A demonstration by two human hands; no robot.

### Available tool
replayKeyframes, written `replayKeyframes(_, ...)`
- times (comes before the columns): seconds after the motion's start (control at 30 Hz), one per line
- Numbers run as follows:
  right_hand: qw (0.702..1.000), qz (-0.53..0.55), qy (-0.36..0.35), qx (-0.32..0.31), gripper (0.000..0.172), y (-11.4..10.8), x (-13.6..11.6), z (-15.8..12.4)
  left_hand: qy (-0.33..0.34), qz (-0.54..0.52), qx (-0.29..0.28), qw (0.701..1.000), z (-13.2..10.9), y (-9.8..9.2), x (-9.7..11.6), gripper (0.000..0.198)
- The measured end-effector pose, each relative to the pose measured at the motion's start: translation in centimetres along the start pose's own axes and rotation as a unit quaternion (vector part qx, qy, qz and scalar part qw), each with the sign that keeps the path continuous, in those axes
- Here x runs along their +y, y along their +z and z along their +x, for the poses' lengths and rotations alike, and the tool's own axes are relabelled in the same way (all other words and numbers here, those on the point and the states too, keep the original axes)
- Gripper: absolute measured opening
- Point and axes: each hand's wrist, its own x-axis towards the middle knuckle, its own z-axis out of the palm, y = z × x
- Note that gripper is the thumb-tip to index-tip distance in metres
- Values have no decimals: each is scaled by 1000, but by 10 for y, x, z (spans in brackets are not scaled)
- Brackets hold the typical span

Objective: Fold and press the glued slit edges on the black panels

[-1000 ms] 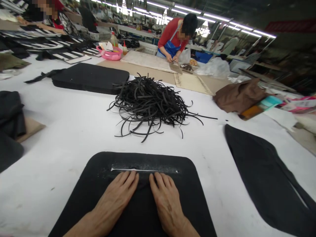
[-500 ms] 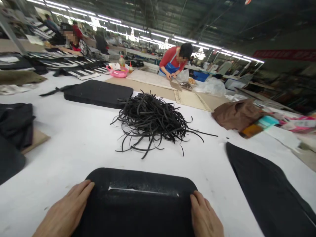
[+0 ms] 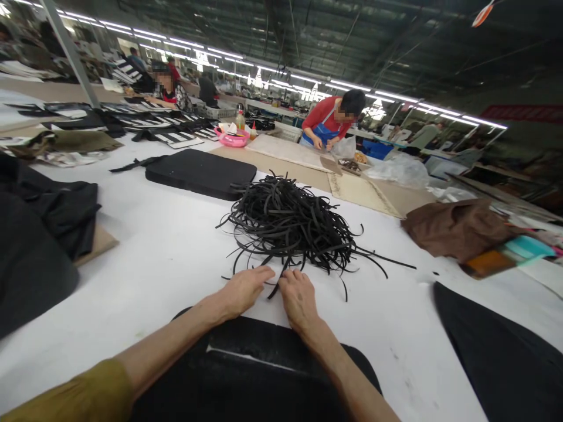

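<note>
Both my hands are at the near edge of a tangled pile of thin black strips (image 3: 294, 220). My left hand (image 3: 244, 288) has its fingers stretched out towards the right, close to the loose strip ends, and no strip shows in it. My right hand (image 3: 299, 298) has its fingers curled down at a strip end, seemingly gripping it; the fingertips partly hide the contact. Beneath my forearms lies a black panel (image 3: 246, 375) with rounded corners and a pale slit near its far edge. My arms cover parts of that panel.
A thick black pad (image 3: 200, 170) lies behind the pile, left of it. Dark fabric pieces (image 3: 39, 234) lie at left, another black panel (image 3: 497, 346) at right. A brown cloth (image 3: 457, 225) and a pink basket (image 3: 232, 138) are farther off. A co-worker (image 3: 332, 120) bends over the table's far side.
Both hands have left the side edges of the black panel and moved forward and inward to the strip pile. The panel now lies without my hands on its edges. The view has shifted left.
</note>
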Motion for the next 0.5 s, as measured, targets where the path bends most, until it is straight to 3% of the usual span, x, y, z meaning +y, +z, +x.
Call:
replayKeyframes(0.1,999,25,-28,-11,13,-5,-2,-10,-21,-16,-19,999,7,3,-6,23)
replayKeyframes(0.2,998,56,-26,-20,13,-15,3,-29,-49,-41,-22,998,-2,-6,-5,20)
replayKeyframes(0.5,971,190,143,-15,27,-13,68,-61,-129,-86,16,988,-42,-34,-3,27)
